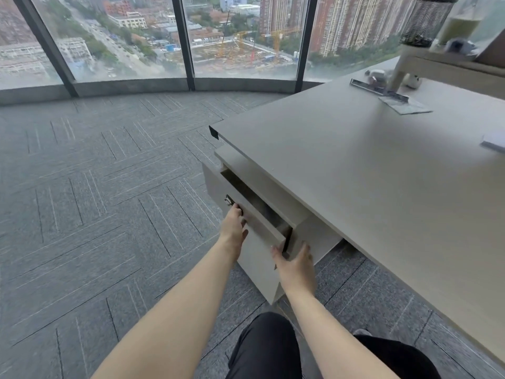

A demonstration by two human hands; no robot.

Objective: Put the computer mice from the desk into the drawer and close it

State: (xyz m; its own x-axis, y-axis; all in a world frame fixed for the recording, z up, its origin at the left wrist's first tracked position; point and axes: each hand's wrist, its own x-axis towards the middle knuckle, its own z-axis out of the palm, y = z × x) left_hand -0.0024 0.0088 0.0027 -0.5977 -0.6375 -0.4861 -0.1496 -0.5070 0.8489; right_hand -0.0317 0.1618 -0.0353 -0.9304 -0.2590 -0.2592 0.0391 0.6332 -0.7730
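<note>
Two hands work the drawer [254,214]. My left hand [232,225] has its grip curled on the drawer front's top edge, near the lock [228,200]. My right hand [296,265] is spread wide at the near corner, holding nothing. The drawer stands partly open under the surface [355,170]. Its dark contents are indistinct; any mice cannot be identified.

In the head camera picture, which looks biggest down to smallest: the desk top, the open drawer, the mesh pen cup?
1. Desk top: largest by far.
2. Open drawer.
3. Mesh pen cup: smallest, though it stands farther away, so the ranking against the drawer is less sure.
</note>
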